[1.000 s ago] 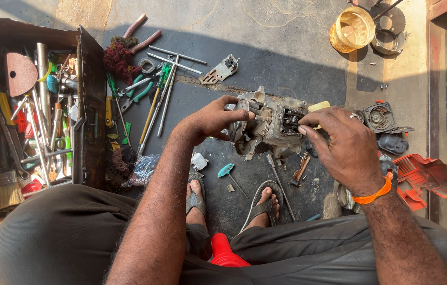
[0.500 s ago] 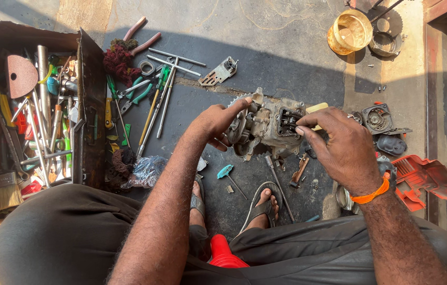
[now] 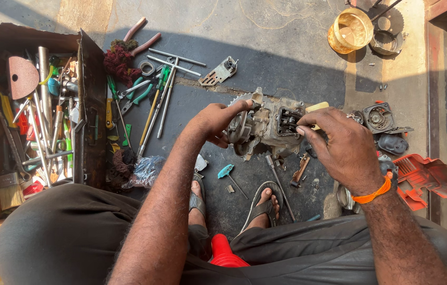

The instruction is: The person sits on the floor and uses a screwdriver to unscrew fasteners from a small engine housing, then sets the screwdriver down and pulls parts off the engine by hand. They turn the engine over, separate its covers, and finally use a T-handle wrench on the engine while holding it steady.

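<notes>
The engine block (image 3: 268, 124) sits on the floor (image 3: 286, 47) just ahead of the person's 2 feet. The left hand (image 3: 218, 120) clasps its toothed end, likely to steady it, while the right hand (image 3: 339, 145) pinches a yellow-handled tool (image 3: 315, 108) at its top. Loose screwdrivers (image 3: 155, 103) lie beside the toolbox (image 3: 89, 111) at the floor's left edge.

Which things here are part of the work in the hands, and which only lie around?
In the work:
- engine block
- left hand, gripping it
- right hand, holding a pale-handled tool

Lying about:
- open toolbox
- green screwdrivers
- red cover
- yellow bowl
</notes>
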